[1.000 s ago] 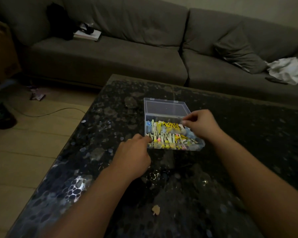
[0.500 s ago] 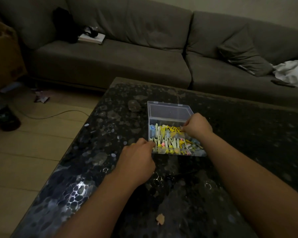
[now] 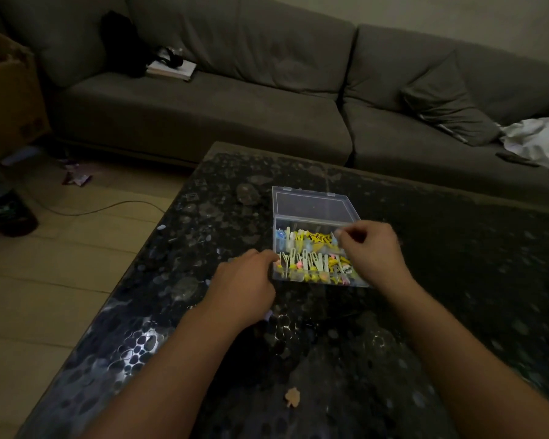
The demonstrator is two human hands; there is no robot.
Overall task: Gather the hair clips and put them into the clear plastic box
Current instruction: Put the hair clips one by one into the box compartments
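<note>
The clear plastic box (image 3: 311, 205) lies with its lid flat open on the dark glass table (image 3: 457, 280). Several hair clips (image 3: 308, 259), yellow, white, pink and blue, fill its tray. My left hand (image 3: 244, 288) rests on the table with curled fingers, one fingertip touching the box's near left corner. My right hand (image 3: 374, 251) hovers over the right side of the tray. Its thumb and fingers are pinched together on a small pale clip.
A small tan scrap (image 3: 292, 397) lies on the table near me. A grey sofa (image 3: 203, 122) runs behind the table with a book, a cushion and white cloth on it. On the floor to the left are a dark bottle (image 3: 7, 210), a cable (image 3: 108, 207) and a cardboard box (image 3: 7, 99).
My right hand has lifted slightly from among the clips and drawn back toward the tray's right side, fingers pinched. My left hand stays at the box's near left corner.
</note>
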